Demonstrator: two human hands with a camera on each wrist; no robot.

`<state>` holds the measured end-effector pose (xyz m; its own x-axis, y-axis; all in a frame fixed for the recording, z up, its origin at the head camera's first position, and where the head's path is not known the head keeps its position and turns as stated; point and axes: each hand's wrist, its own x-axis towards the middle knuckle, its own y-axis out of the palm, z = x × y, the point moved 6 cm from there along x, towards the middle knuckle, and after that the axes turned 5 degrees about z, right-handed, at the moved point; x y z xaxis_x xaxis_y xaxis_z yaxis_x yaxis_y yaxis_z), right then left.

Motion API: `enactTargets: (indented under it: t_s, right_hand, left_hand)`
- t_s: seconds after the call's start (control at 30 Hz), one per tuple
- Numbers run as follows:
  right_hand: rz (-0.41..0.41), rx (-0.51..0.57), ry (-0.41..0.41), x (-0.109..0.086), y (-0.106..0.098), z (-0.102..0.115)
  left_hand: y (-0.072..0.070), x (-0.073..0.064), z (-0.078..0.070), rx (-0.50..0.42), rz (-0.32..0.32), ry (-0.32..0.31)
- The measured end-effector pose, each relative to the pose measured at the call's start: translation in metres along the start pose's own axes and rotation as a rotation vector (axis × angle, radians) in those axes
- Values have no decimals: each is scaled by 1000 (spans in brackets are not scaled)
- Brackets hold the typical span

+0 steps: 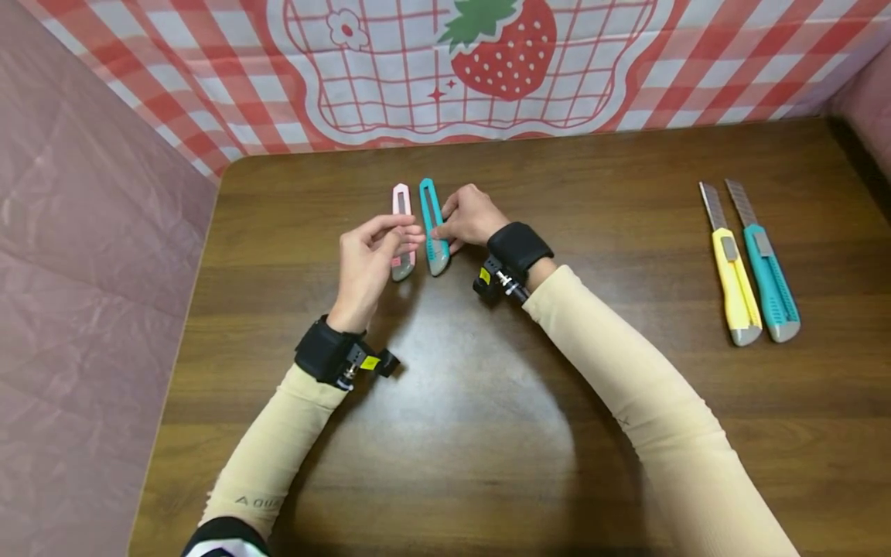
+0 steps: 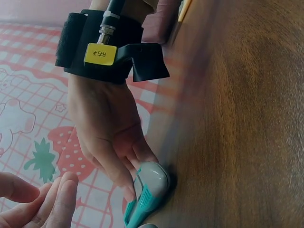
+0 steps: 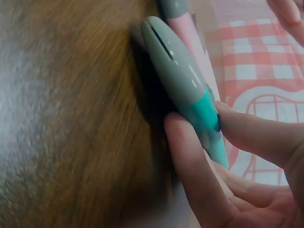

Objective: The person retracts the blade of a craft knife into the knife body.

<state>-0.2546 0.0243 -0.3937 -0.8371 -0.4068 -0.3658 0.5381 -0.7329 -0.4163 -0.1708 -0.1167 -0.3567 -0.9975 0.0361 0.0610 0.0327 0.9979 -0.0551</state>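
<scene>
My right hand (image 1: 476, 216) pinches a slim teal box cutter (image 1: 437, 251) with a grey end cap. In the right wrist view, thumb and fingers close on both sides of the cutter's body (image 3: 202, 111), low over the wood. Just left of it lies a pink box cutter (image 1: 402, 271), also grey-capped, its blade slot facing up. My left hand (image 1: 369, 263) hovers above the pink cutter and hides its middle. In the left wrist view the left fingers (image 2: 61, 199) are loosely bent, with a gap to the thumb and nothing between.
At the right of the wooden table (image 1: 487, 464) lie a yellow box cutter (image 1: 734, 290) and a larger teal box cutter (image 1: 770, 286), side by side with blades extended. A red checked cloth (image 1: 278, 108) with a strawberry print hangs along the back edge.
</scene>
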Motion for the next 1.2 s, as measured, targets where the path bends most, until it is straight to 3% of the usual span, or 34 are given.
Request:
enactTargets:
  t_s: [0.2,0.37,0.6,0.87,1.2]
  right_hand:
    - [-107,-184,10,-1,-4,4]
    - [-142,-244,26,0,-3,3]
    - [-131,-210,48,1,2,2]
    - [-150,-217,53,0,1,1]
    - [-157,-213,50,2,2,-2]
  left_hand:
    - [-1,4,9,-20,3,24]
    - [0,5,10,-56,8,44]
    - [1,4,9,-50,21,24]
    - [6,-4,-15,-30,27,3]
    - [8,-4,-14,-70,50,0]
